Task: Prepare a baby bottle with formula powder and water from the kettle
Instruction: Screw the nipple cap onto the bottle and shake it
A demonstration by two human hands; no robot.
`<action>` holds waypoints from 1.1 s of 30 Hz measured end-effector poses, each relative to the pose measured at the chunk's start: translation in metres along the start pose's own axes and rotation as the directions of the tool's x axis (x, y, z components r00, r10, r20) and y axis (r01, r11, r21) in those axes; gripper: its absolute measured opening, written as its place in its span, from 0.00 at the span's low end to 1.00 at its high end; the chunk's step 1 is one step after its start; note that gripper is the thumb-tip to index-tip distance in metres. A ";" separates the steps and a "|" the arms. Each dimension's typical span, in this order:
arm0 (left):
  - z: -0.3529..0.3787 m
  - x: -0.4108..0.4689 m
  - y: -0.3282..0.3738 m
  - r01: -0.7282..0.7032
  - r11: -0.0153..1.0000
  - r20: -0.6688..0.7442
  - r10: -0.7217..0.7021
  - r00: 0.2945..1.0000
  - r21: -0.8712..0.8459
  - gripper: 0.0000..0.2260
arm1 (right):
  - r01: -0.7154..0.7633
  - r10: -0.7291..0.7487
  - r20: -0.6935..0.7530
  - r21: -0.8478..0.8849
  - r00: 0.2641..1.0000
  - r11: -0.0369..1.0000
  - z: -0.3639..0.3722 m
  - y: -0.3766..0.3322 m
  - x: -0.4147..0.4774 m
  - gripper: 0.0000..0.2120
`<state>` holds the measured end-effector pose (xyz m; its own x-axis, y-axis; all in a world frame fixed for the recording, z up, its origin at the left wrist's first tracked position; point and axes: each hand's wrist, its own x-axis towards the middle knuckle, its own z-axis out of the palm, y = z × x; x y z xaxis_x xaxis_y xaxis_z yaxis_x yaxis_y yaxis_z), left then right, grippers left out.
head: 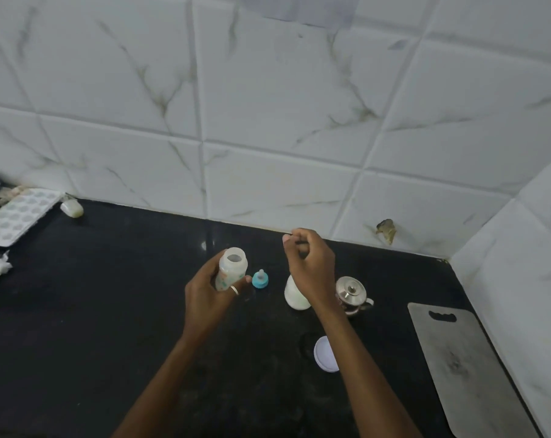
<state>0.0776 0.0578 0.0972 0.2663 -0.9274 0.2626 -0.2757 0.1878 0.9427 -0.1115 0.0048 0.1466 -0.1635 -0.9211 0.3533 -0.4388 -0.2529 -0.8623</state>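
Black counter, white marbled tile wall behind and to the right.

Left hand grips the baby bottle around its lower body, fingers wrapped, a ring on one finger. Bottle is open-mouthed, tilted slightly, held just above the counter near frame centre.

Right hand is raised at 3 o'clock of the bottle, fingers curled in with thumb and fingertips pinched; something thin seems held there, too small to identify.

Blue teat cap stands on the counter just beside the bottle, at its 4 o'clock, between the two hands.

White container sits under the right wrist, partly hidden by it. Small steel kettle, lid on, stands at 3 o'clock of that container, near it.

White round lid lies flat at 6 o'clock of the container, beside the right forearm.

Grey cutting board lies at far right along the wall. Blister pack at far left, 9 o'clock.
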 end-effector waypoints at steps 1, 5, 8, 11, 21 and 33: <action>-0.002 0.003 -0.005 0.015 1.000 -0.001 -0.015 1.000 0.004 0.25 | -0.002 0.002 0.012 -0.003 1.000 1.000 0.006 0.000 0.003 0.10; -0.007 0.022 -0.027 0.039 0.999 0.006 -0.039 0.999 0.012 0.27 | -0.068 0.074 0.090 -0.068 0.993 0.995 0.039 0.013 0.014 0.22; -0.012 0.039 -0.044 0.067 0.998 0.028 -0.067 0.997 0.000 0.27 | -0.171 0.192 0.134 -0.156 0.972 0.973 0.066 0.032 0.016 0.31; -0.017 0.054 -0.064 0.102 0.995 0.044 -0.102 0.994 0.006 0.26 | -0.257 0.318 0.174 -0.299 0.932 0.919 0.091 0.054 0.013 0.34; -0.015 0.063 -0.124 0.242 0.966 0.155 -0.253 0.955 0.086 0.30 | -0.369 0.570 0.237 -0.561 0.787 0.741 0.135 0.134 0.005 0.35; -0.004 0.066 -0.134 0.270 0.951 0.157 -0.292 0.943 0.150 0.25 | -0.251 0.464 0.279 -0.557 0.841 0.791 0.137 0.151 0.001 0.25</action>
<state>0.1353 -0.0271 -0.0109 0.1871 -0.9805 -0.0597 -0.3290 -0.1199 0.9367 -0.0565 -0.0748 -0.0330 -0.0940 -0.9744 -0.2041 -0.7987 0.1962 -0.5688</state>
